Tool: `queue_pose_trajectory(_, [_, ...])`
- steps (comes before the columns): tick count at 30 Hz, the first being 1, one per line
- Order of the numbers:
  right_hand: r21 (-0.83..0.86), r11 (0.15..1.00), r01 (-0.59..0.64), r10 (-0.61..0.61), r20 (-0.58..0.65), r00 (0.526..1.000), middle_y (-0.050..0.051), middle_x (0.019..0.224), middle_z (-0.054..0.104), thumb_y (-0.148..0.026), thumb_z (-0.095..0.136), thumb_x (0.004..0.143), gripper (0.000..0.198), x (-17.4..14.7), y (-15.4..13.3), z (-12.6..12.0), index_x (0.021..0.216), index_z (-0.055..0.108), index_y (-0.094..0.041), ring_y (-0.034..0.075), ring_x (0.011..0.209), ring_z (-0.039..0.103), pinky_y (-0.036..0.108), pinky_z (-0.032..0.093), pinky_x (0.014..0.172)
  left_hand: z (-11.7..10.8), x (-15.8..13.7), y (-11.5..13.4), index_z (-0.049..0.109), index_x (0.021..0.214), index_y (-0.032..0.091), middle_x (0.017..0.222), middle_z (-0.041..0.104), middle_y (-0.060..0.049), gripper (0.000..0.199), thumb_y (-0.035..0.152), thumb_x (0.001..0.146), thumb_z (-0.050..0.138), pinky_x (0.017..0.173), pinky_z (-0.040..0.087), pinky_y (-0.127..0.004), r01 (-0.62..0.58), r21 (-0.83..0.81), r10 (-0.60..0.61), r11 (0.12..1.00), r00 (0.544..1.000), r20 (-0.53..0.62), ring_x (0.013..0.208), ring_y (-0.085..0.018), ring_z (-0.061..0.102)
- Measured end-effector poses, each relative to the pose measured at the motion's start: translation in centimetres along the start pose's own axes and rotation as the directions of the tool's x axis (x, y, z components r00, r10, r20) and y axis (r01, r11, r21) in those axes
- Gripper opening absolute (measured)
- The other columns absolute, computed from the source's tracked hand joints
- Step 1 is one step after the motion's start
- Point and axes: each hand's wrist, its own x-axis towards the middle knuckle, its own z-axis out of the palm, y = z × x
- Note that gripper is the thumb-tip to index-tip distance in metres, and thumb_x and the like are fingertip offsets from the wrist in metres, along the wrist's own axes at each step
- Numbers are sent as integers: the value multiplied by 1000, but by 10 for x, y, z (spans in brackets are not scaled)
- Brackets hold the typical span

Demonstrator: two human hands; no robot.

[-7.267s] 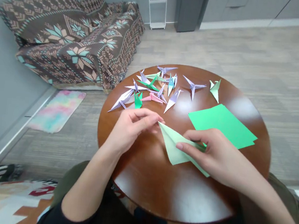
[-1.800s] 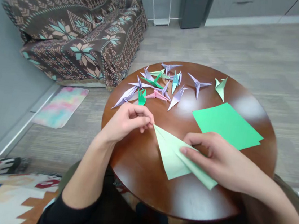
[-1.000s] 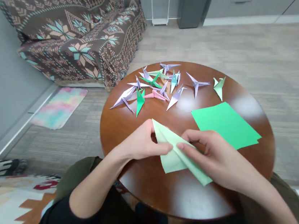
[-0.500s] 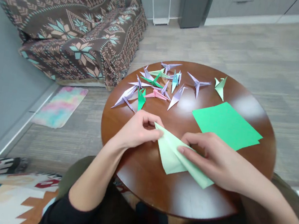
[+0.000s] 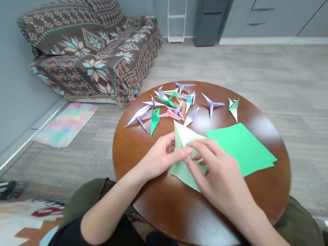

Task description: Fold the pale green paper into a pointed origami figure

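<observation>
A pale green sheet of origami paper (image 5: 186, 175), partly folded, is between my hands above the near half of the round table. My left hand (image 5: 167, 155) grips its left side, with the thumb reaching across the front. Over the paper's right side lies my right hand (image 5: 215, 169), its thumb and fingertips closed on it near the middle. The fingers cover part of the folds. Beyond the hands lie several folded paper cranes: a green one (image 5: 154, 121), a pink one (image 5: 170, 114) and a purple one (image 5: 191, 116) are closest.
Bright green paper sheets (image 5: 241, 146) lie on the brown table (image 5: 131, 147), right of my hands. A light green crane (image 5: 233, 109) and a purple crane (image 5: 212, 104) sit farther back. A sofa with a patterned cover (image 5: 97, 59) stands beyond the table at left.
The pale green paper has been turned and opened out from a narrow folded shape. My right hand has moved left, close to my left hand. The view has tilted up slightly.
</observation>
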Motion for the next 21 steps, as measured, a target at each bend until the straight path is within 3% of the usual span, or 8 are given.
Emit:
queue_pose_trajectory(3, [8, 997, 80, -79, -61, 995, 15, 124, 69, -28, 57, 103, 20, 2, 6, 1, 117, 69, -21, 29, 105, 70, 42, 58, 86, -8, 2, -3, 70, 108, 15, 104, 79, -9, 42, 37, 78, 88, 84, 57, -29, 62, 13, -61, 998, 996, -66, 93, -21, 74])
queue_pose_trajectory(5, [-15, 999, 38, -41, -244, 969, 18, 134, 65, -33, 67, 97, 28, 4, 14, -2, 123, 68, -23, 36, 122, 63, 54, 52, 101, -12, 1, -3, 70, 110, 14, 104, 80, -10, 49, 36, 72, 92, 82, 58, -30, 106, -11, -106, 994, 993, -59, 92, -24, 75])
queue_pose_trajectory(6, [47, 999, 2, 10, -253, 967, 17, 137, 65, -36, 71, 94, 36, 6, 18, -5, 127, 67, -23, 37, 125, 62, 54, 52, 102, -14, 1, -2, 71, 110, 14, 104, 80, -10, 52, 35, 69, 94, 82, 59, -31, 123, -20, -123, 992, 991, -47, 93, -25, 75])
queue_pose_trajectory(8, [267, 956, -121, 154, -106, 982, 11, 111, 76, -39, 72, 93, 28, 9, 26, -10, 114, 70, -22, 30, 99, 71, 42, 58, 85, -17, 0, 0, 72, 108, 14, 105, 80, -10, 54, 31, 63, 97, 82, 59, -31, 144, -19, -145, 989, 989, -33, 95, -25, 76])
queue_pose_trajectory(10, [384, 882, -273, 260, 88, 962, 5, 82, 74, -44, 69, 95, 25, 11, 33, -15, 89, 73, -20, 23, 73, 68, 33, 53, 65, -23, -1, 2, 73, 107, 14, 105, 81, -10, 54, 28, 61, 98, 80, 60, -30, 177, -2, -177, 984, 984, -26, 92, -25, 76])
queue_pose_trajectory(11, [405, 859, -313, 296, 106, 949, 4, 77, 72, -46, 71, 93, 29, 12, 36, -17, 84, 73, -19, 21, 69, 65, 31, 50, 62, -27, -1, 4, 73, 107, 15, 104, 81, -9, 53, 28, 62, 97, 78, 60, -30, 196, 12, -196, 980, 980, -24, 89, -24, 77])
queue_pose_trajectory(16, [448, 805, -388, 372, 128, 919, 1, 71, 67, -51, 73, 90, 35, 14, 52, -18, 80, 70, -18, 16, 62, 56, 27, 38, 56, -55, 0, 5, 75, 98, 13, 90, 81, -7, 38, 32, 70, 92, 64, 55, -24, 248, 62, -244, 967, 967, -75, 71, -18, 74])
queue_pose_trajectory(21, [468, 757, -456, 406, 211, 889, 1, 66, 65, -52, 70, 92, 35, 15, 57, -14, 81, 69, -19, 16, 58, 56, 28, 41, 53, -69, 4, -5, 76, 96, 14, 85, 80, -5, 35, 41, 78, 87, 67, 53, -23, 126, 138, -89, 982, 964, -250, 68, -15, 71])
